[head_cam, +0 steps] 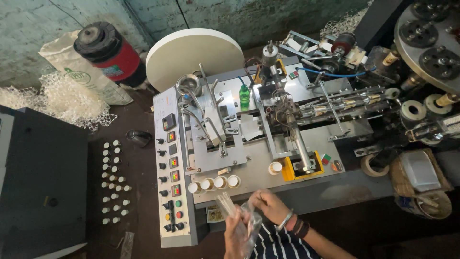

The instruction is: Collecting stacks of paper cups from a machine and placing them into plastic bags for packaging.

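Observation:
Both of my hands are at the bottom centre, in front of a grey metal machine (249,163). My left hand (237,230) grips a crinkled clear plastic bag (249,225) with thin pale sticks (226,204) poking out of its top. My right hand (270,205), with bracelets on the wrist, holds the upper edge of the same bag. Just beyond my hands, several small paper cups (214,183) stand in a row on the machine's front edge. One more small cup (275,167) sits beside a yellow bracket (290,169).
A control panel (173,177) with displays, knobs and coloured buttons runs down the machine's left side. A large white paper roll (194,52) stands behind it. Small white-capped bottles (113,182) cover a dark surface at left. A round turret (429,38) and tape rolls (373,165) crowd the right.

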